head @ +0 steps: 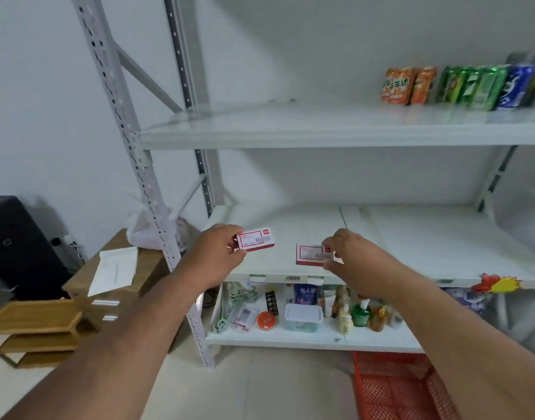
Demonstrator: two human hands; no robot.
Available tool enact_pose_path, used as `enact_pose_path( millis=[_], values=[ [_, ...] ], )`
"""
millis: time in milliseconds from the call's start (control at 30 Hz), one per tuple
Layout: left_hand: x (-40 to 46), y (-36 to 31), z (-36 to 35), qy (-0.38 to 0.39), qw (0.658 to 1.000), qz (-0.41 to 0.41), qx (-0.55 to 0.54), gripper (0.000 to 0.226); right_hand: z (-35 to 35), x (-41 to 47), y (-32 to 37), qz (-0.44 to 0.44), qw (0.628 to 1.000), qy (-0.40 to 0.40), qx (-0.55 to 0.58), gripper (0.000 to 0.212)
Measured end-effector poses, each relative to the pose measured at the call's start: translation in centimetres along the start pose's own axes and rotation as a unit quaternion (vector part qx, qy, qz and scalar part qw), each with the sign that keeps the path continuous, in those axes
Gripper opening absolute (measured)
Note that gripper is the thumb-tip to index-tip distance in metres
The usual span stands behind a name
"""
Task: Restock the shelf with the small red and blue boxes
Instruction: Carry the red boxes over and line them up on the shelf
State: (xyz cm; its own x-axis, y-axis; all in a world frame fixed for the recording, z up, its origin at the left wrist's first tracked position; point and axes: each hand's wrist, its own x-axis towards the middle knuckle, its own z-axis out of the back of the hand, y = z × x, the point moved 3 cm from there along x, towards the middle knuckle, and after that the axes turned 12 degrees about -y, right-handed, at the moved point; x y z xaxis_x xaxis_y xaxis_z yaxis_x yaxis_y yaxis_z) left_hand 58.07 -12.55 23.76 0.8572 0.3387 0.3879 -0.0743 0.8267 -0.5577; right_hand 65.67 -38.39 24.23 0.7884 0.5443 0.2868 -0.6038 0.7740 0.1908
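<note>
My left hand (219, 256) pinches a small red and white box (257, 238) by its left end and holds it just above the middle shelf (411, 247). My right hand (348, 253) pinches the right end of a second red and white box (309, 254), which sits near the front edge of that same white shelf. The two boxes are a short gap apart. No blue box is visible.
Snack packets (460, 84) line the upper shelf at the right. The lower shelf holds bottles, a lidded tub (303, 317) and hangers. A red plastic crate (393, 386) sits on the floor at the right. Wooden trays (32, 328) and a brown box stand left of the rack's post (144, 183).
</note>
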Motion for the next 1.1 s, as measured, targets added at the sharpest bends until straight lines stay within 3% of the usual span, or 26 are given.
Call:
enact_pose_path(
  millis=[333,600,767,1100],
  values=[
    [12.6,-5.4,5.2,-0.041,0.996,-0.072,-0.023,0.026,8.8,10.0,-1.1,0.031,0.996,-0.074,-0.027,0.031],
    [23.5,-7.4,5.4,-0.048,0.996,-0.072,-0.012,0.026,12.9,19.8,-4.5,0.053,0.993,-0.103,-0.030,0.034],
    [28.7,-7.2,4.8,-0.071,0.996,-0.059,-0.009,0.029,13.7,26.1,-5.8,0.078,0.992,-0.096,-0.027,0.034],
    [38.7,-3.8,4.4,-0.037,0.997,-0.049,0.043,0.031,11.7,37.5,-6.4,0.078,0.994,-0.069,-0.033,0.023]
  ],
)
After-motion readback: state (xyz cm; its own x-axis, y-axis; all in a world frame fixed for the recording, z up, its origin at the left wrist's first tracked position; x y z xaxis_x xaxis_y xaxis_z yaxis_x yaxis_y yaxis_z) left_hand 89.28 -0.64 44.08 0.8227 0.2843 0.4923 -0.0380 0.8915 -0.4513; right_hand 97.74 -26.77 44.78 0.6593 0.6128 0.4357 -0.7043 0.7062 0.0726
